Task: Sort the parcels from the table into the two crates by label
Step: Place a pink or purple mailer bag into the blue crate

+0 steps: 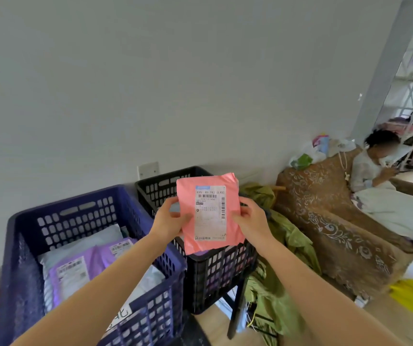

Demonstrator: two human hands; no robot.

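1. Parcel check: the pink soft plastic mailer parcel (187, 196) is up in mid-frame. It's held upright in the air over the black slotted plastic crate (220, 278), with its printed white shipping label (210, 213) facing the camera.
2. The left hand (169, 218) pinches one side edge, thumb on the front and fingers behind. The right hand (250, 218) grips the opposite edge the same way. Neither hand has anything else in it.
3. Looks like the read-the-label step to me. I'd keep the bag pulled flat so the label doesn't crease, and keep thumbs off the print, since both sit just beside it.
4. The blue slotted plastic crate (70, 213), lower left of frame, holds purple mailer bags (75, 270) plus a pale one. The black crate's contents are mostly hidden behind the parcel, so I can't tell what's in there.
5. Once the crate's picked, I'd lower the parcel in rather than toss it, because a floppy bag like this could catch on the rim. Label up makes rechecking easy.
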